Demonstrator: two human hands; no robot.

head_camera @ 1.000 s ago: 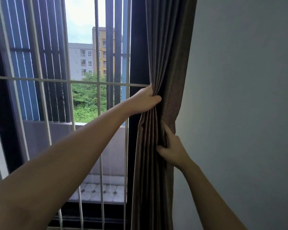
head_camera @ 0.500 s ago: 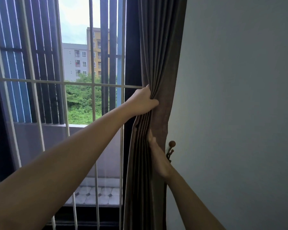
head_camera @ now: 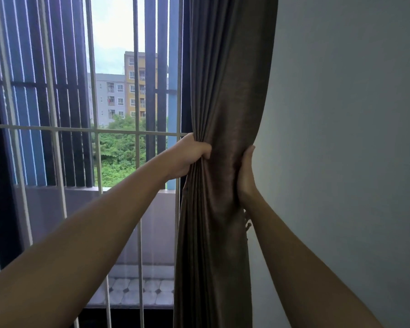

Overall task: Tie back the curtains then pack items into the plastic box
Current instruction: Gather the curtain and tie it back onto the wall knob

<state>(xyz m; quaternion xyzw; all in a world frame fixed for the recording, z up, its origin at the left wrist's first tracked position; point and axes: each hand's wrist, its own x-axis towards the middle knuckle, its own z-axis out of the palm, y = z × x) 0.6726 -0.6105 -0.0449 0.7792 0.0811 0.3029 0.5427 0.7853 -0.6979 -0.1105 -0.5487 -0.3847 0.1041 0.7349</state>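
Curtain (head_camera: 223, 114): brown, pleated, hangs top to bottom through the centre of the frame, between the window on the left and the plain grey wall (head_camera: 341, 138) on the right. It's bunched to a narrow waist at mid-height and flares out above and below that. Left hand (head_camera: 189, 157) is at the left edge of the waist, just left of centre: fingers clenched into the folds, a fistful of fabric gripped, forearm coming in from the lower left corner. Right hand (head_camera: 245, 171) is on the right edge of the same waist, level with the left or slightly lower. It lies flat along the cloth, fingers pointing up, side of the hand toward the camera. It's touching the fabric, but I can't tell whether the fingers curl round behind it or just press, since the thumb and palm side are hidden. The bundle sits squeezed between the two hands. Small dark hook-like fitting (head_camera: 247, 224) shows just below the right wrist at the curtain's right edge; mostly hidden, so no detail. Left half of the frame: white window grille (head_camera: 55, 162) with vertical bars and one horizontal rail, and dark blue slats (head_camera: 33, 67) behind it at upper left. Through the gap: apartment blocks (head_camera: 137, 86), green trees (head_camera: 121, 152) below them, tiled balcony floor (head_camera: 133, 290) at bottom centre.
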